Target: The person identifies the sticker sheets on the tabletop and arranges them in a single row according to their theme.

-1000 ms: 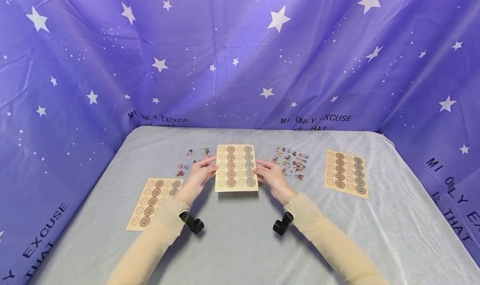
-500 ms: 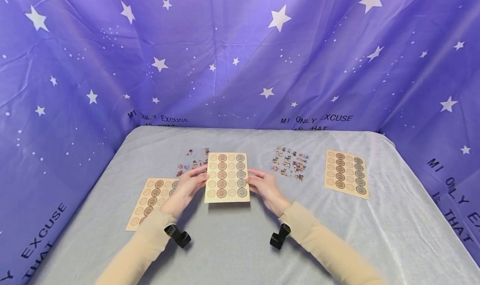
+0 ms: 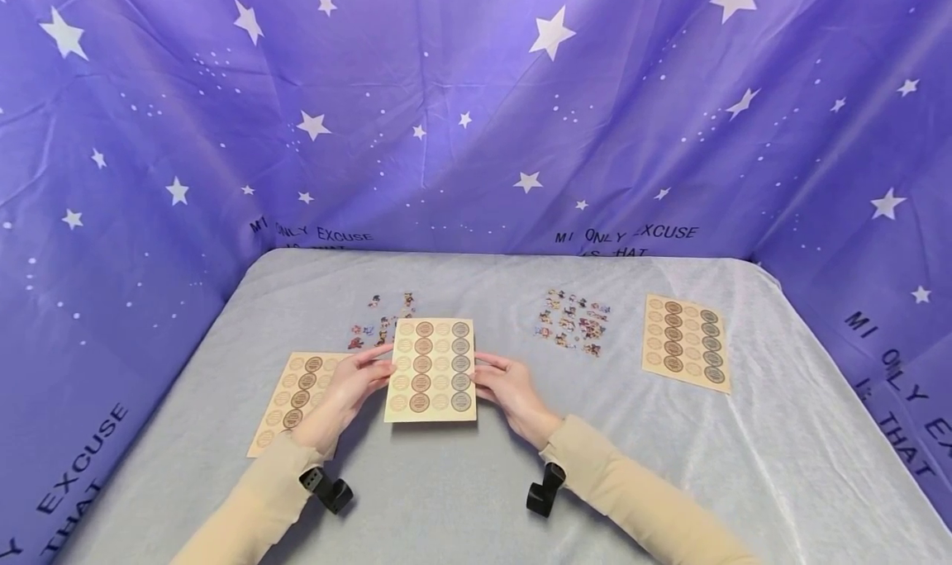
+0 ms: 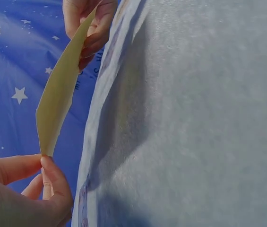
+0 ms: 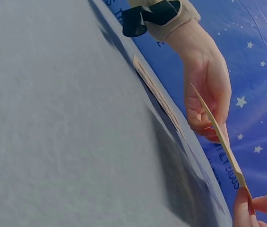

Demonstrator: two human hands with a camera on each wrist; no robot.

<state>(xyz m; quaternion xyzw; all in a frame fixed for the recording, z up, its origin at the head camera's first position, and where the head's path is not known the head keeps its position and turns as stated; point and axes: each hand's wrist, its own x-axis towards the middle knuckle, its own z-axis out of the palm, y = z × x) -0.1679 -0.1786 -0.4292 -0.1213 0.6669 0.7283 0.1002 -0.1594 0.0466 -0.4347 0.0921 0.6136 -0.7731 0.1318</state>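
Between both hands a tan sticker sheet (image 3: pixel 432 371) printed with rows of round seals is held up over the table, its shadow falling on the cloth below. My left hand (image 3: pixel 346 391) pinches its left edge between thumb and fingers. On the opposite edge, my right hand (image 3: pixel 515 391) pinches the sheet the same way. In the left wrist view the sheet (image 4: pixel 60 94) shows its plain back, slightly bowed. Seen from the right wrist, the sheet (image 5: pixel 220 137) is nearly edge-on, with both hands at its sides.
A similar sticker sheet (image 3: pixel 278 408) lies at the left, partly under my left forearm. Another sheet (image 3: pixel 687 342) lies far right. Small colourful character stickers lie in a left group (image 3: pixel 368 330) and a right group (image 3: pixel 571 321). A starry purple curtain (image 3: pixel 476 135) encloses the table's back and sides.
Both hands have brought the held sticker sheet toward the body and to the left. More of the right sticker group shows now. The sheets on the table have stayed in place.
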